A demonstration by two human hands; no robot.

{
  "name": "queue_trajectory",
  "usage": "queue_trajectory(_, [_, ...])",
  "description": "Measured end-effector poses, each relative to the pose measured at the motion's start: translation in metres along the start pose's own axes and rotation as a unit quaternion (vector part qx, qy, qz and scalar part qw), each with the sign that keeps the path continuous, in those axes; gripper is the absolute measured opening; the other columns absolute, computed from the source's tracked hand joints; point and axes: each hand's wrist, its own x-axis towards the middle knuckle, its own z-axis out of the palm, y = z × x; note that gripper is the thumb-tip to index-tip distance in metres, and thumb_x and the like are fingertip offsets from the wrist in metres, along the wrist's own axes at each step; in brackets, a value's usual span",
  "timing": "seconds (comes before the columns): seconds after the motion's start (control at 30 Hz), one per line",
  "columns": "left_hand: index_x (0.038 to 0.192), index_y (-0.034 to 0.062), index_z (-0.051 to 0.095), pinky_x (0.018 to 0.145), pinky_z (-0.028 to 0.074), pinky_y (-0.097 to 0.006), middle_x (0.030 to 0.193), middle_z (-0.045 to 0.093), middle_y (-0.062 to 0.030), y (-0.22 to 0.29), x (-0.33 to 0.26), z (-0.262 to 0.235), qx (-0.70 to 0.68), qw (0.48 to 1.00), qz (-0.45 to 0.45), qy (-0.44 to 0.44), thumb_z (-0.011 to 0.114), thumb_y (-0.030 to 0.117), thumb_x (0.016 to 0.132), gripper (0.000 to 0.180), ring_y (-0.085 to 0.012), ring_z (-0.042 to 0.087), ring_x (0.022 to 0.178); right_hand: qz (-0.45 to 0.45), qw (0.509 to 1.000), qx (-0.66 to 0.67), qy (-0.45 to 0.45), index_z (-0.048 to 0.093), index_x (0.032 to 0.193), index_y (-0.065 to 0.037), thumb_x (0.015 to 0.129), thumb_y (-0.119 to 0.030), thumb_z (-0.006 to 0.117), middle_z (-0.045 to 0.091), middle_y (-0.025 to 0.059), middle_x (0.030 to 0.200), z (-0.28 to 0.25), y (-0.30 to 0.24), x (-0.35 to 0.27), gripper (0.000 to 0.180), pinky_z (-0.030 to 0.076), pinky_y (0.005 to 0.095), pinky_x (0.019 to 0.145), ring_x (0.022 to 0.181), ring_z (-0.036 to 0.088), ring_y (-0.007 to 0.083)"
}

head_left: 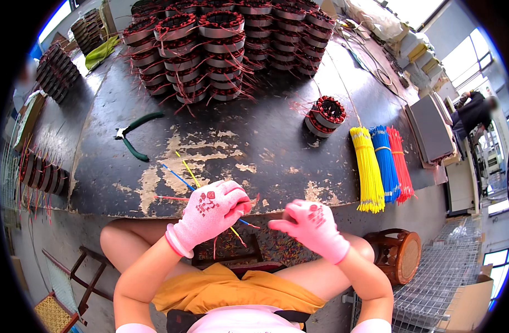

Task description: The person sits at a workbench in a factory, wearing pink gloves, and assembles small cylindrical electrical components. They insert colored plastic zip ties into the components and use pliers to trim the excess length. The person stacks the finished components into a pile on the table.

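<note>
At the near edge of the worn black worktop, both of the person's hands wear pink knitted gloves. The left hand is closed around three thin insulated wires, one yellow, one blue and one red, which fan out over the worktop toward ten o'clock. Short ends of the yellow and blue ones poke out of the fist toward four o'clock. The right hand sits just beside it at three o'clock, fingers curled, forefinger pointing at the left hand; I cannot tell whether it pinches anything.

Toward two o'clock from the hands lie three tied bundles of cut wire side by side: a yellow bundle, a blue bundle and a red bundle, their ends overhanging the worktop edge. At one o'clock, a single round motor stator with red windings stands alone. At twelve o'clock, a large stack of like stators is piled several layers high, too many to count. One pair of green-handled pliers lies at eleven o'clock. Beside the person's right knee stands one round brown wooden stool.
</note>
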Motion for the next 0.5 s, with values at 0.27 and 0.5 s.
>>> queue_trajectory(0.27, [0.089,0.0107,0.068,0.074,0.054,-0.040,0.092,0.067,-0.0040,-0.002,0.001,0.002,0.010,1.000,0.002,-0.003,0.072,0.014,0.084,0.008,-0.0273,0.066,0.085,-0.248,0.928,-0.129,0.245,0.067,0.119,-0.012,0.083,-0.022,0.073,0.067,0.0004,0.105,0.027,-0.007,0.036,0.038,0.052,0.0342,0.073,0.086,0.066,0.0183])
queue_trajectory(0.5, [0.092,0.0112,0.068,0.072,0.055,-0.039,0.094,0.068,-0.0033,-0.004,0.002,0.001,-0.001,1.000,0.018,-0.016,0.072,0.010,0.083,0.011,-0.0268,0.066,0.085,0.154,0.779,0.572,-0.206,0.069,0.102,-0.002,0.105,-0.026,0.054,0.067,0.0009,0.080,0.011,-0.013,0.037,0.028,0.048,0.0223,0.062,0.070,0.060,0.0063])
